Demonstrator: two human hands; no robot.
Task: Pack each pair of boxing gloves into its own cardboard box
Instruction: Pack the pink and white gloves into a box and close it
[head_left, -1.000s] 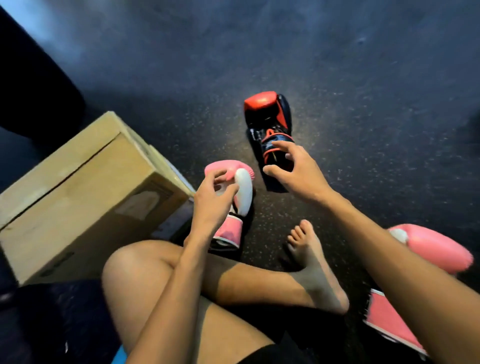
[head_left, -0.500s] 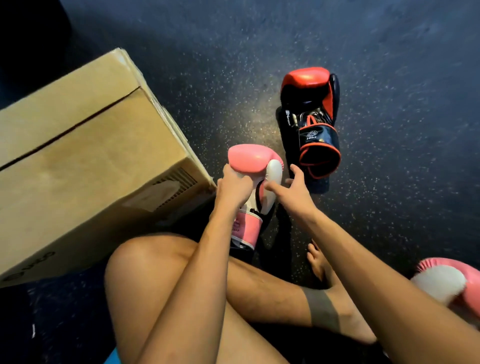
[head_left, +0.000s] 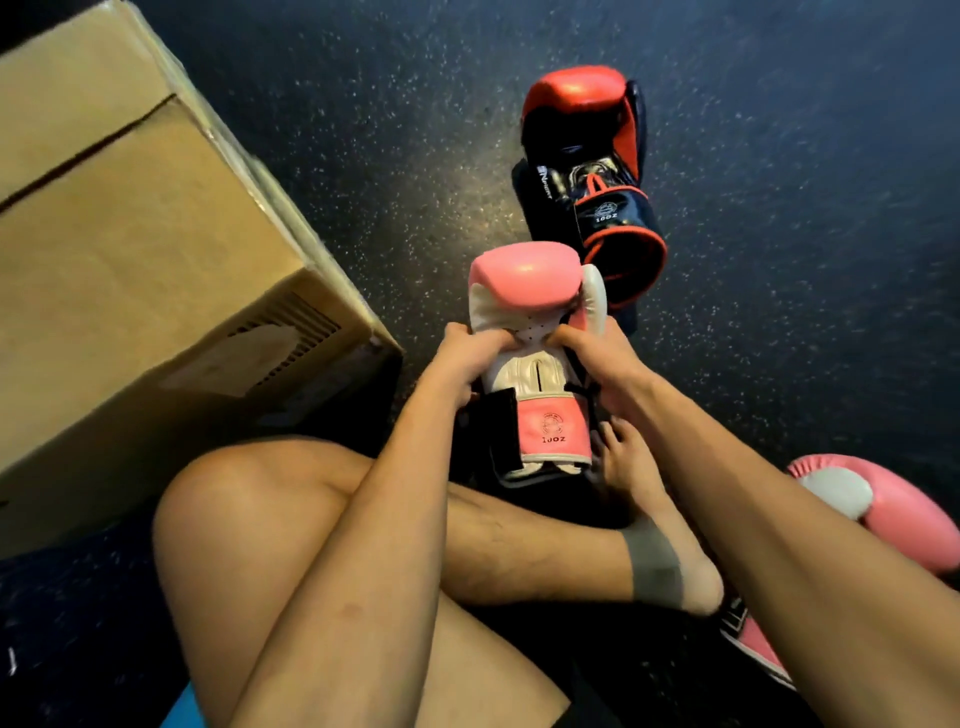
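So pink glove betw. L hand, R hand.

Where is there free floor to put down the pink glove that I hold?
Bare floor lies between the box and the red glove; a wider patch lies right of the red glove, beyond the other pink glove. It is crowded near the legs, where the left hand and right hand grip the held glove.
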